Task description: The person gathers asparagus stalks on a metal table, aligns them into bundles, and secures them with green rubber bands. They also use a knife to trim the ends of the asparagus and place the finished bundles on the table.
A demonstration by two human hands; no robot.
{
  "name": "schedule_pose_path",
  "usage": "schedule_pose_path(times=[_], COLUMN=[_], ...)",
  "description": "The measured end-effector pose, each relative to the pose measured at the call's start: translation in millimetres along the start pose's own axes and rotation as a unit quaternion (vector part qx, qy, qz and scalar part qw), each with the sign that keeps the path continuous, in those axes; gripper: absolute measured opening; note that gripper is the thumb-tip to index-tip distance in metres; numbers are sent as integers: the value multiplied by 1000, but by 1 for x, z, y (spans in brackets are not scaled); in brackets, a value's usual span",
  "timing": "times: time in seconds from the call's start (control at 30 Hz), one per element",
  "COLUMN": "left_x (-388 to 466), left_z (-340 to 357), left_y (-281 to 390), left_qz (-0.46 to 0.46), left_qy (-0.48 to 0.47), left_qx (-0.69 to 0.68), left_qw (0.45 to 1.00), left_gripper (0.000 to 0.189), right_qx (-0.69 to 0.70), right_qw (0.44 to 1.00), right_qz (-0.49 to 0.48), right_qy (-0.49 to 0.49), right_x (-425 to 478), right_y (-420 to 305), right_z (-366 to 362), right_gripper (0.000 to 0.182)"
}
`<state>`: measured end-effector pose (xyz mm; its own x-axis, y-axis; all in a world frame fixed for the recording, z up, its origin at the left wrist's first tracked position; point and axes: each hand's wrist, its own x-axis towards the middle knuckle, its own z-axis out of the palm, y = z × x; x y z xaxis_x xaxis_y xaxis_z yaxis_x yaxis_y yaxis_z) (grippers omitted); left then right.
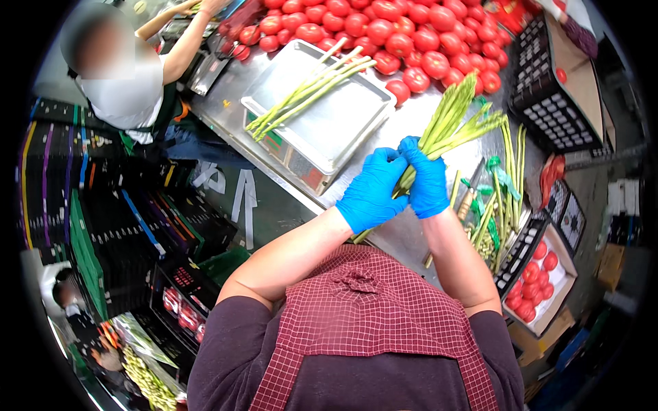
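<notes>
Both my hands wear blue gloves and close around one bunch of asparagus [450, 120], its tips pointing to the upper right and its stalk ends towards my apron. My left hand [372, 187] wraps the lower stalks, and my right hand [427, 180] grips just above, touching it. Left of the bunch, several loose asparagus spears [313, 92] lie across a metal tray [349, 131], which rests on a box. To the right of my right hand are more loose spears [509, 169], green ties [496, 177] and a wooden-handled knife [467, 203].
A large heap of tomatoes [380, 31] covers the far side of the metal table [231, 110]. Black crates [555, 103] stand at the right, one beside a box of tomatoes [537, 282]. A co-worker [123, 92] stands at the upper left, near stacked black crates [118, 205].
</notes>
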<state>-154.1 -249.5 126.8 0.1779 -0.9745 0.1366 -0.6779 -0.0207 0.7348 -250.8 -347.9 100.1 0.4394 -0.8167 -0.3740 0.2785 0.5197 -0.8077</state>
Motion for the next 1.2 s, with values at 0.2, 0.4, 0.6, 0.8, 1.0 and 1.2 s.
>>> schedule_pose_path(times=[0.2,0.4,0.6,0.8,1.0,1.2], left_x=[-42,-75,-29,31,38,59], left_z=[-56,-79,-127,-139,-147,-174], left_y=[-35,-73,-104,-180,-219,-250], left_qz=[-74,-59,-105,-196,-198,-209], left_qy=[227,154,150,64,6,14], left_qx=[-80,1,217,343,337,370], left_qw=[968,986,959,917,920,905], left_gripper=[63,51,82,107,89,85], right_qx=[-418,-759,-755,-701,-757,-761], right_qw=[863,347,263,324,339,330], right_qz=[-169,-387,-418,-487,-497,-526], right_qy=[-225,-392,-430,-408,-254,-189], right_x=[62,150,178,166,211,239], right_y=[-67,-1,35,21,8,19], right_z=[109,186,200,191,140,160], right_gripper=[46,22,45,71,75,66])
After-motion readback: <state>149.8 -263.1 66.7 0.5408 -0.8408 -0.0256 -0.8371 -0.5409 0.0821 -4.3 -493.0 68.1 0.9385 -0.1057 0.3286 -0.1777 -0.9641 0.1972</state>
